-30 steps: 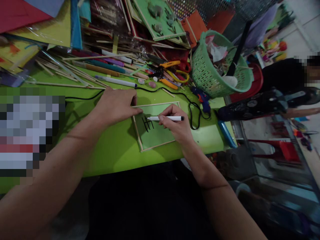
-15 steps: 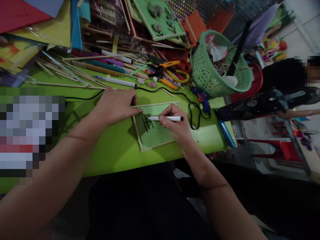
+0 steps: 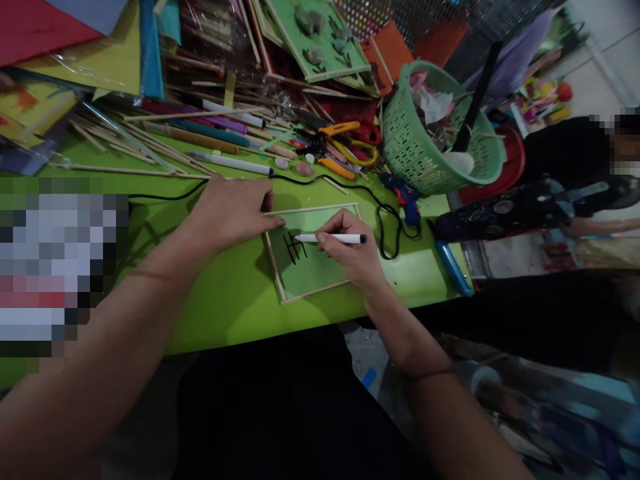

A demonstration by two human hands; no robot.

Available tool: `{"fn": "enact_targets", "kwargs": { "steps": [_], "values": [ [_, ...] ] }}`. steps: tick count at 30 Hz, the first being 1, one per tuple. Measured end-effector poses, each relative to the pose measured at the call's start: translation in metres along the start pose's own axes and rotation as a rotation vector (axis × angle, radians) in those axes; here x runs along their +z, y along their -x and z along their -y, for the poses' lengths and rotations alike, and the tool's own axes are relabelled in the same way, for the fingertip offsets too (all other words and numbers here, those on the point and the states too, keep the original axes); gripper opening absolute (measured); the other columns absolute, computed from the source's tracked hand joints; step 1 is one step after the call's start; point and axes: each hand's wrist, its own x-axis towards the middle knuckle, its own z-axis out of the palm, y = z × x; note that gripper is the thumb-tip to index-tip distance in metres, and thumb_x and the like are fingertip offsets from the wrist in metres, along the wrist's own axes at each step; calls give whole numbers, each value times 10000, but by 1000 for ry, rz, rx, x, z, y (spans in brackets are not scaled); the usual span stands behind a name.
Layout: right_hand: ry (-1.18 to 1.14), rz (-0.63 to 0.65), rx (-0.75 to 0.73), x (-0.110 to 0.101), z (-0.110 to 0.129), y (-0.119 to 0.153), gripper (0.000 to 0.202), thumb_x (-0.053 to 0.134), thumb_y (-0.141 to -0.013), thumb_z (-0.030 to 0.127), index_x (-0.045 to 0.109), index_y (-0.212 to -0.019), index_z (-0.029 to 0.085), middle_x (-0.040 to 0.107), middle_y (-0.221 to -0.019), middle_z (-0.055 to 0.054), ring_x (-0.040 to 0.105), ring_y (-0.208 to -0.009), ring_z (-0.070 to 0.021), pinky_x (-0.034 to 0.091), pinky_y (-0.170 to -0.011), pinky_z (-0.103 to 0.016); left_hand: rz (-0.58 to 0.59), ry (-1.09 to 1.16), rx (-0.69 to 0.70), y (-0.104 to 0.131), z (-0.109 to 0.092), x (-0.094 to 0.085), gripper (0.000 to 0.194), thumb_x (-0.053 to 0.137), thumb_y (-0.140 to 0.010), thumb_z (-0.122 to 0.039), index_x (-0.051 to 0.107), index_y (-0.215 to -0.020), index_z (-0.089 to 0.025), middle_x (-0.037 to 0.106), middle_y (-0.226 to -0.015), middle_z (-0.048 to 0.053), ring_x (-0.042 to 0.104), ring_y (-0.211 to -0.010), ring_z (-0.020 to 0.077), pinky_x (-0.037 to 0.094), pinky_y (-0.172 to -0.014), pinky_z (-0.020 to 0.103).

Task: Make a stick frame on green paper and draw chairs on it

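Marker (image 3: 347, 238) (long axis left-to-right), tip (image 3: 299, 238) leftward

Dim light, blurry lower right

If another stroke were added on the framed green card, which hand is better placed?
Probably the right hand: it holds the white marker, tip at the black strokes on the green card. The left hand holds no pen; its thumb is at the card's far left corner.
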Motion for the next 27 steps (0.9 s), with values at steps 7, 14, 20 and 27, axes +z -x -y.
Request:
{"fn": "enact_targets", "kwargs": {
  "steps": [7, 14, 20, 27],
  "values": [
    [7, -50, 11, 1, 1, 1, 176, 731, -794, 353, 591, -782, 247, 620, -677, 42, 477, -589, -116, 381, -546, -274, 2, -20, 2, 1, -1, -1, 357, 636, -853, -556, 677, -1004, -236, 775, -1017, 84, 715, -1034, 365, 460, -973, 496],
    [-4, -13, 7, -1, -1, 3, 186, 747, -839, 377, 617, -819, 246, 628, -715, 40, 527, -637, -128, 407, -579, -279, 13, 5, -20, 1, -2, -2, 350, 660, -851, -550, 660, -999, -233, 769, -1015, 75, 703, -1037, 349, 458, -992, 488],
    [14, -31, -3, -2, -2, 4, 184, 744, -861, 375, 617, -820, 248, 625, -726, 44, 509, -636, -121, 401, -594, -277, 28, -13, 17, 4, -1, -5, 389, 631, -875, -588, 639, -1025, -230, 757, -1004, 91, 696, -1003, 344, 414, -1006, 541],
    [12, -34, 22, 0, 0, 1, 180, 739, -803, 353, 595, -784, 246, 622, -685, 39, 488, -603, -118, 378, -558, -278, 8, -18, 6, 4, -1, -4, 394, 634, -862, -590, 656, -1020, -230, 767, -1037, 101, 704, -1058, 379, 429, -1005, 541]
  ]
}}
